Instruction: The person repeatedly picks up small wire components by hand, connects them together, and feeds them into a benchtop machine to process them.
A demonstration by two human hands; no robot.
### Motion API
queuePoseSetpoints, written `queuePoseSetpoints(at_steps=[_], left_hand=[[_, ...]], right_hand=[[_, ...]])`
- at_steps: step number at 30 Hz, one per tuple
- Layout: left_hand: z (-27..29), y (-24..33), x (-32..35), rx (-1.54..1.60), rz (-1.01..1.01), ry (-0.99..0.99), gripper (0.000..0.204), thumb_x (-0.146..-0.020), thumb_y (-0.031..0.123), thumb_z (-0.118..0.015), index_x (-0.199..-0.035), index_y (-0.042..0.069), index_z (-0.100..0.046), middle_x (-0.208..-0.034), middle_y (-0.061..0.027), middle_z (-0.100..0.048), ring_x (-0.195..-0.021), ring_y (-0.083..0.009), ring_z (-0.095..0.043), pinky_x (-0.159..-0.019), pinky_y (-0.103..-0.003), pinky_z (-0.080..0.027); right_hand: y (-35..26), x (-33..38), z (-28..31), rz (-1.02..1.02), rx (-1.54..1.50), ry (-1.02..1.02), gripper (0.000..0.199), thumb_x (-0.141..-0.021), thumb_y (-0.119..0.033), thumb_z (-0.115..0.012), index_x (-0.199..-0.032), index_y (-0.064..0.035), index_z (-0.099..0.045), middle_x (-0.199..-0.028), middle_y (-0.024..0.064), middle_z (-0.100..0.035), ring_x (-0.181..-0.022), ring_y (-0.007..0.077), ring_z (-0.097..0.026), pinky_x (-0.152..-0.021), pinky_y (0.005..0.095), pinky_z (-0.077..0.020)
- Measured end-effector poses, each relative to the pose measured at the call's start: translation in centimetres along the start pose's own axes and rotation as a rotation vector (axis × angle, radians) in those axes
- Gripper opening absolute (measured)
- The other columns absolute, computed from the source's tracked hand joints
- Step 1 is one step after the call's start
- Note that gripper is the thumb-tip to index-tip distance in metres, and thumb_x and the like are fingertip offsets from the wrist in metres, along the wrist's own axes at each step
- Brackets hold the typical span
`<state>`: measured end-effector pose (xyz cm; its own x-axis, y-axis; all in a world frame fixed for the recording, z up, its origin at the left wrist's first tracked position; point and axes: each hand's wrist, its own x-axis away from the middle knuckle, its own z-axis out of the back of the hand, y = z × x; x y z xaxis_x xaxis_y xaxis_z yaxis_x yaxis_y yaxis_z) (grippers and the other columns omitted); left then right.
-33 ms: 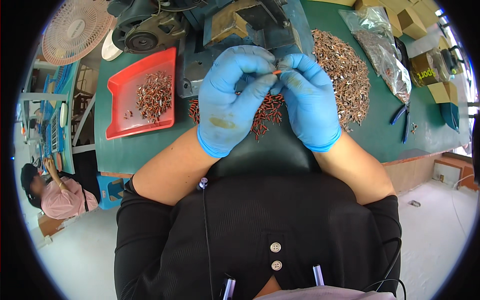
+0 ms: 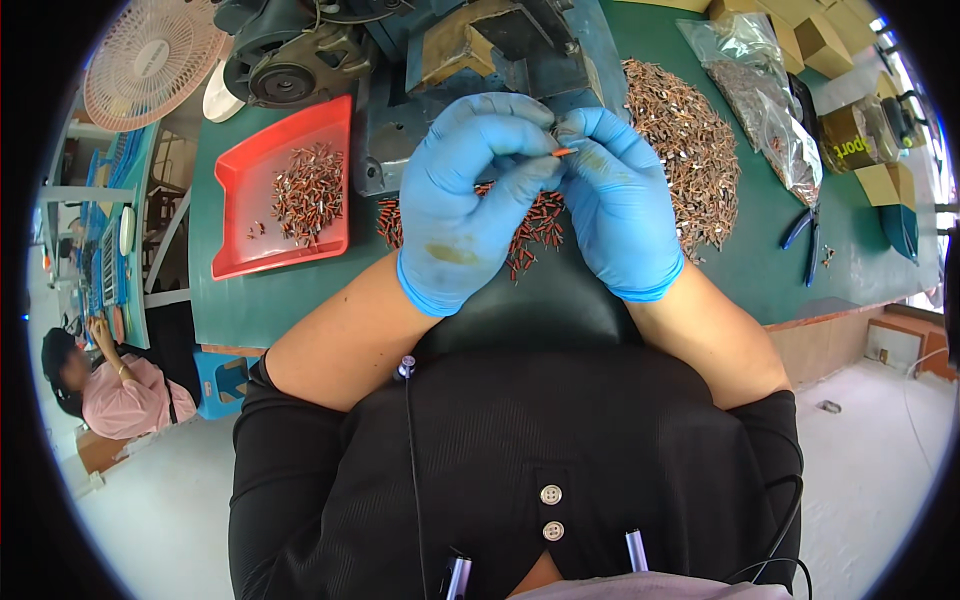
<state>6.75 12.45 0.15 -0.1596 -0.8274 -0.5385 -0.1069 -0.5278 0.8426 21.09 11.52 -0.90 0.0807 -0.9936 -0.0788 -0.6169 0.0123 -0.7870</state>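
Note:
My left hand (image 2: 462,190) and my right hand (image 2: 622,200), in blue gloves with brownish smudges, meet in front of the machine. Their fingertips pinch a small orange cylindrical part (image 2: 562,152) between them; most of it is hidden by the fingers. Below and behind the hands lies a loose pile of small orange-red parts with metal ends (image 2: 522,247) on the green table. To the right of my right hand spreads a large heap of similar brownish and silvery parts (image 2: 690,150).
A red tray (image 2: 232,235) with more parts stands left. Behind the hands is a dark metal machine (image 2: 385,150). On the right lie blue-handled pliers (image 2: 812,245), a plastic bag of parts (image 2: 755,95) and cardboard boxes (image 2: 825,45). Another person (image 2: 130,395) sits far left.
Both hands stay together over the pile. My left hand has shifted slightly right, and the orange part sits a little lower and further right between the fingertips.

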Motion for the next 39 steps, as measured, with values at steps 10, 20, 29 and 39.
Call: queuePoseSetpoints(at_steps=[10,20,29,39], left_hand=[[0.3,0.3,-0.5,-0.315,-0.262,-0.031,0.011,-0.084,0.001,-0.066,-0.094,0.002,-0.061,-0.087,-0.0083,-0.062,-0.071,-0.0126,-0.061,-0.058,-0.027,-0.050],[0.6,0.4,0.1,0.156,0.080,0.093,0.016,-0.089,-0.002,-0.059,-0.104,0.001,-0.056,-0.098,-0.0081,-0.063,-0.081,-0.0097,-0.056,-0.072,-0.021,-0.045],[0.1,0.8,0.7,0.040,0.139,0.070,0.017,-0.086,-0.001,-0.065,-0.102,0.000,-0.060,-0.097,-0.0046,-0.063,-0.086,-0.0097,-0.058,-0.079,-0.022,-0.048],[1.1,4.9,-3.9,-0.222,0.129,0.257,0.007,-0.081,0.004,-0.069,-0.085,0.000,-0.066,-0.072,-0.0015,-0.064,-0.064,-0.0054,-0.055,-0.060,-0.020,-0.045]], right_hand=[[0.2,0.5,0.5,-0.094,-0.153,-0.160,0.016,-0.089,-0.003,-0.055,-0.105,-0.0005,-0.058,-0.095,0.0067,-0.061,-0.083,0.0150,-0.058,-0.079,0.0278,-0.0469],[-0.1,1.1,-0.5,0.022,0.115,-0.078,0.010,-0.090,-0.002,-0.054,-0.100,-0.0020,-0.057,-0.090,0.0048,-0.059,-0.079,0.0135,-0.056,-0.074,0.0261,-0.0467],[0.2,1.8,-1.2,0.066,0.279,-0.049,0.008,-0.090,-0.001,-0.054,-0.098,-0.0021,-0.056,-0.090,0.0036,-0.058,-0.079,0.0110,-0.056,-0.074,0.0241,-0.0469],[-3.9,0.8,-3.8,0.128,0.530,0.044,0.010,-0.088,0.003,-0.054,-0.097,-0.0012,-0.056,-0.086,0.0030,-0.059,-0.076,0.0090,-0.055,-0.071,0.0227,-0.0465]])
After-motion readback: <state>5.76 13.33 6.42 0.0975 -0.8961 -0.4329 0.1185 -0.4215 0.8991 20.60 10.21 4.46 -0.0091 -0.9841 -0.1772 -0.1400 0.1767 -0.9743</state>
